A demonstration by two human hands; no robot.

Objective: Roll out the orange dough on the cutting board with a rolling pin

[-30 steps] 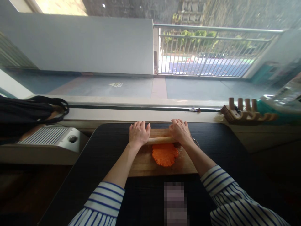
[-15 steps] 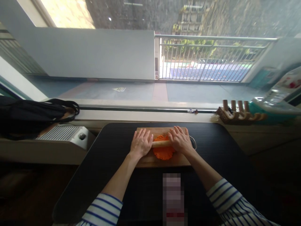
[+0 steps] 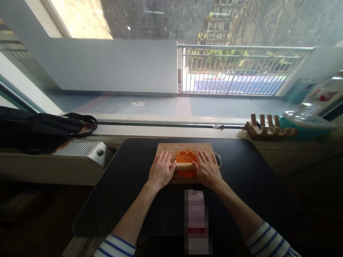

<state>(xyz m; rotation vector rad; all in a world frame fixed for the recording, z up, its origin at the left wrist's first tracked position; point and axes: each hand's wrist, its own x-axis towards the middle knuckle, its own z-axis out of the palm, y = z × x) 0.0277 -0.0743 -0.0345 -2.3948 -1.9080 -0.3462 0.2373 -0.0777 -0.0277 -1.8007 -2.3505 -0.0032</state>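
My left hand [image 3: 161, 171] and right hand [image 3: 208, 170] lie palm down over either side of a slim, pale wooden rolling pin [image 3: 184, 166], my grip spread on both, fingers stretched forward and thumbs on the inner sides. The pin lies across a flat, ragged-edged orange sheet of dough-like material [image 3: 186, 156] on a rectangular light-brown wooden board [image 3: 164, 146], which rests on the black, round-cornered worktop [image 3: 125, 178].
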